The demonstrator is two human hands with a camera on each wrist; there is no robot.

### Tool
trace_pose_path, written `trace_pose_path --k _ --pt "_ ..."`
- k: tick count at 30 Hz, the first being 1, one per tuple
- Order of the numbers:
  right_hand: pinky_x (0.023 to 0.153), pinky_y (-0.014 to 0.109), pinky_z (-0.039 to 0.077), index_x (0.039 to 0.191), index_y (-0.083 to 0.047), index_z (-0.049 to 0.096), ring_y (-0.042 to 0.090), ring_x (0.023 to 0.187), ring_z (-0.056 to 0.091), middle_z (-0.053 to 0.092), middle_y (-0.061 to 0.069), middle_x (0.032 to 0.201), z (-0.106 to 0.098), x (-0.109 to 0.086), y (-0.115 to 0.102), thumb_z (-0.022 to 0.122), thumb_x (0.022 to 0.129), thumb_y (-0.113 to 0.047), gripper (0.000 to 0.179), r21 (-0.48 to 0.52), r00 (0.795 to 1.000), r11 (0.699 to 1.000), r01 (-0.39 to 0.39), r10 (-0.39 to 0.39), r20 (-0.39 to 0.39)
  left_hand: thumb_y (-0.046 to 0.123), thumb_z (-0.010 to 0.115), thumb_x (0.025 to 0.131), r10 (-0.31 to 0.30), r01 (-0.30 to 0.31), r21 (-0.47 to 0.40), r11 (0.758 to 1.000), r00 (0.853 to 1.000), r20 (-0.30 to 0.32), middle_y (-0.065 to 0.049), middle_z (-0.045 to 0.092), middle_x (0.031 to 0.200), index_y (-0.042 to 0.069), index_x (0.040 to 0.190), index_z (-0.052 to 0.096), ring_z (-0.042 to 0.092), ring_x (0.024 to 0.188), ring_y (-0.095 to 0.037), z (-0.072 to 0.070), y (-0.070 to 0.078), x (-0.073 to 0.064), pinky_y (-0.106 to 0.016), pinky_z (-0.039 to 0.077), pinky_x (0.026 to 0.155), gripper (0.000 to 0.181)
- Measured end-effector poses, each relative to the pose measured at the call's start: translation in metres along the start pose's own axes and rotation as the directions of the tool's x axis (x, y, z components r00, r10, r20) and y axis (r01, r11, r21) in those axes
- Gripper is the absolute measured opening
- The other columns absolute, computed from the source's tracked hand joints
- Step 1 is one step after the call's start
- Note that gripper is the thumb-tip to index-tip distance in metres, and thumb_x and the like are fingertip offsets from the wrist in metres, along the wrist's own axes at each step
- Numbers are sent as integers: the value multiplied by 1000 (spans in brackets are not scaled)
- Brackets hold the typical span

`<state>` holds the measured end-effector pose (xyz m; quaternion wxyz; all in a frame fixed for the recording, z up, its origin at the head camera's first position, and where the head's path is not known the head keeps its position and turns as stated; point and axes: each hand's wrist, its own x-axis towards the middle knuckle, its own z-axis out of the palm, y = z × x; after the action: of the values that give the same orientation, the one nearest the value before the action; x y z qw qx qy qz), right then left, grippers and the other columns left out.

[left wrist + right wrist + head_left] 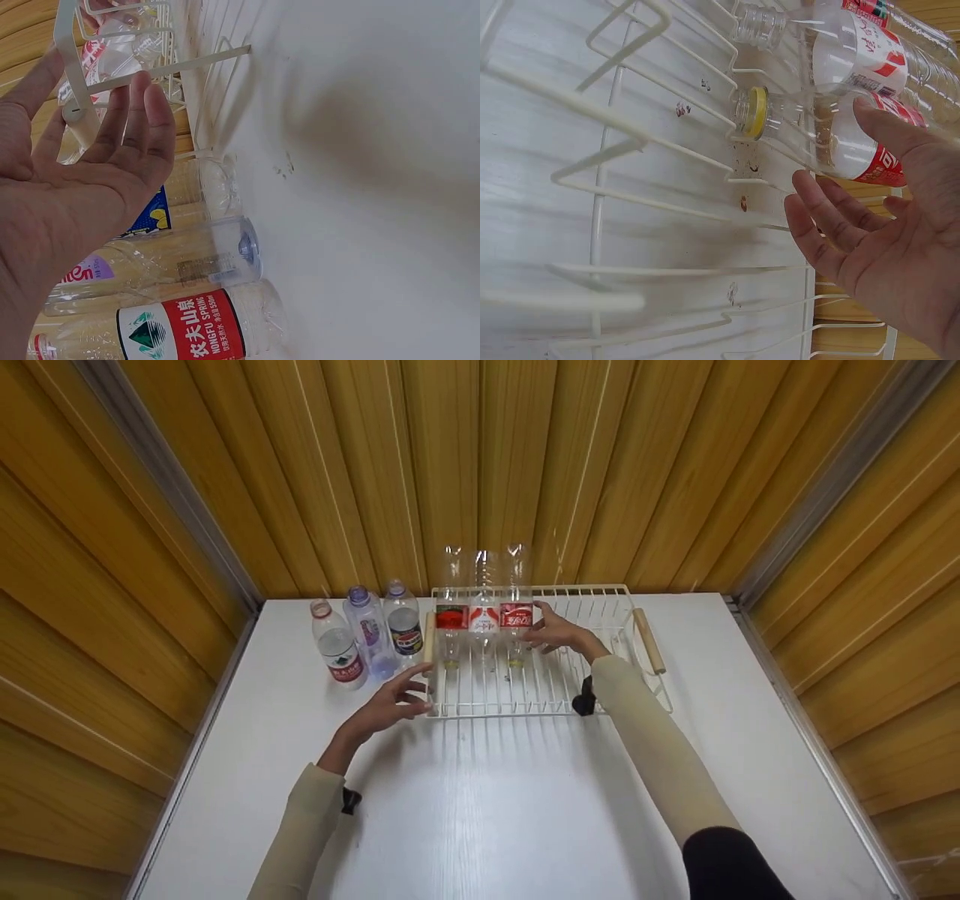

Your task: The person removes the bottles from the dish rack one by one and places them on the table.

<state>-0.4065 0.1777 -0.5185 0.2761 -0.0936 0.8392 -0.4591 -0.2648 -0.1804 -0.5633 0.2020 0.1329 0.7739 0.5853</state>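
Note:
A white wire rack [495, 716] with wooden handles stands on the white table. In its left part, three clear plastic bottles stand upside down in a row: a left one with a red and green label [451, 617], a middle one with a white and red label [484, 619] and a right one with a red label [516, 615]. My right hand [559, 630] is beside the right bottle, fingers spread and not wrapped round it; its thumb is close to the label. At the rack's front left corner is my left hand [381, 709], fingers loosely bent near the frame; contact is unclear.
Left of the rack, three upright bottles stand close together: one with a red and white label [339, 649], a purplish one [370, 634] and one with a dark blue label [405, 622]. Corrugated yellow wood-patterned walls [450, 457] enclose the table [480, 810] at back and sides.

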Motion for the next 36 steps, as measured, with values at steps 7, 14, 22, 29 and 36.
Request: trace_pose_path --k 7,14,22,29,36 --pt "103 50 51 161 -13 -16 34 117 62 45 26 146 7 3 -5 62 102 -24 98 87 999 995 -39 40 -13 18 71 97 38 -38 2 999 999 -5 -30 50 147 19 161 31 60 123 -37 -1 -3 0 -58 54 94 76" --pt "101 49 52 161 -11 -8 19 90 60 55 10 118 12 7 -5 61 102 -17 91 164 1000 986 -21 23 -14 17 72 97 17 -17 -9 1000 1000 -8 -29 51 147 19 162 30 60 123 -38 -1 -2 3 -58 54 93 77" --pt "105 52 51 161 -10 -9 23 105 58 51 18 138 13 7 0 60 102 -13 90 221 999 975 23 -15 -35 20 72 96 -2 2 -7 1000 1000 5 -31 48 149 23 161 31 58 126 -39 1 0 5 -59 54 95 77" --pt "104 50 52 160 -7 -5 28 109 59 50 18 133 9 -2 -1 59 103 -11 86 229 999 972 50 -50 -8 16 71 97 -4 4 -6 1000 1000 -6 -30 49 148 23 161 31 60 123 -37 1 1 3 -63 52 96 76" --pt "114 58 43 161 -10 -6 47 137 45 39 28 147 0 -10 0 59 103 -10 87 297 999 954 50 -51 -5 16 70 97 -20 20 -9 1000 1000 -8 -29 49 149 25 162 30 58 125 -36 -1 0 1 -63 51 98 76"
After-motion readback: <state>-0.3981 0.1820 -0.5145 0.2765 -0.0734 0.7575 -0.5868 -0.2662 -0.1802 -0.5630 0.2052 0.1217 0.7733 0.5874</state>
